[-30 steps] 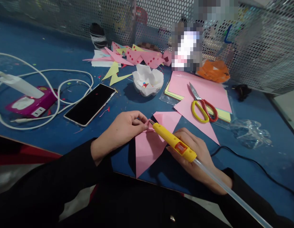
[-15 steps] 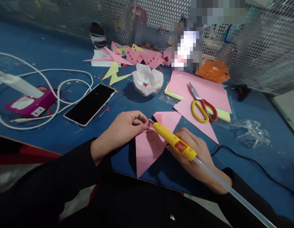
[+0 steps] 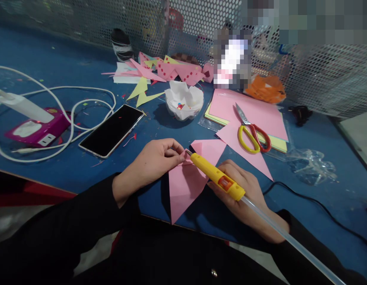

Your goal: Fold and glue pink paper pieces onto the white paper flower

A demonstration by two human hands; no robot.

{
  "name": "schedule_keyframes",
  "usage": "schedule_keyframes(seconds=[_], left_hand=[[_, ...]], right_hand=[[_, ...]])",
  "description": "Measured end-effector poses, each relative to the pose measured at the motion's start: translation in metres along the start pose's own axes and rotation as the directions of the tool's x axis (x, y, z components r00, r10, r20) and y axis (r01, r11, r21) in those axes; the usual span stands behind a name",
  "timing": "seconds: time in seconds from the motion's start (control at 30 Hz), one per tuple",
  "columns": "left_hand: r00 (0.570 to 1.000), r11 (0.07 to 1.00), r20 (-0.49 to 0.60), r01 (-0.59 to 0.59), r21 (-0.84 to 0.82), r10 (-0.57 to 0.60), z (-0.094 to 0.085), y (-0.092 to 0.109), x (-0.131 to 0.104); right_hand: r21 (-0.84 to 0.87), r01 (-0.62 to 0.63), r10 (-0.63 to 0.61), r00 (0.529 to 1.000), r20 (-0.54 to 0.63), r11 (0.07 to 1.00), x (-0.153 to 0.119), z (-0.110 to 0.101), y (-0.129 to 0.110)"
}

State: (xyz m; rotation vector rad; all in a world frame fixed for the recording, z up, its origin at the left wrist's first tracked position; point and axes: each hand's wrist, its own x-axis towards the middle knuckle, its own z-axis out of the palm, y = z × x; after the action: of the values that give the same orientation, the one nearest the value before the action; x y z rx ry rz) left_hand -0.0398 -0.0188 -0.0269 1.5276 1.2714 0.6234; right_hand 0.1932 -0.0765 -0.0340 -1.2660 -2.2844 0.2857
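Left grip [image 3: 152,160] is pinched on a small fold of the pink paper [image 3: 189,184], which lies on the desk [image 3: 76,59] near its front edge. Right grip [image 3: 244,186] is clamped around the yellow glue gun [image 3: 211,168], whose metal tip points at that fold, just beside the left fingers; whether it touches, I cannot tell. A clear stick [image 3: 281,227] runs out of the gun's rear. To the right, scissors [image 3: 244,117] rest across a pink triangle [image 3: 254,158] and a paper stack [image 3: 257,109]. Beyond the paper stands a white bowl [image 3: 174,105] holding coloured bits; left of it lies a phone [image 3: 112,130].
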Motion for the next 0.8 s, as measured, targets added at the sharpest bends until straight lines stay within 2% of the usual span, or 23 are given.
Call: schedule_keyframes(seconds=[0.8], left_hand=[[1.0,1.0,-0.01,0.0,-0.017,0.0,0.0009,0.0008,-0.0005]], right_hand=[[-0.027,0.002,-0.002,1.0,-0.009,1.0,0.0007,0.0009,0.0001]])
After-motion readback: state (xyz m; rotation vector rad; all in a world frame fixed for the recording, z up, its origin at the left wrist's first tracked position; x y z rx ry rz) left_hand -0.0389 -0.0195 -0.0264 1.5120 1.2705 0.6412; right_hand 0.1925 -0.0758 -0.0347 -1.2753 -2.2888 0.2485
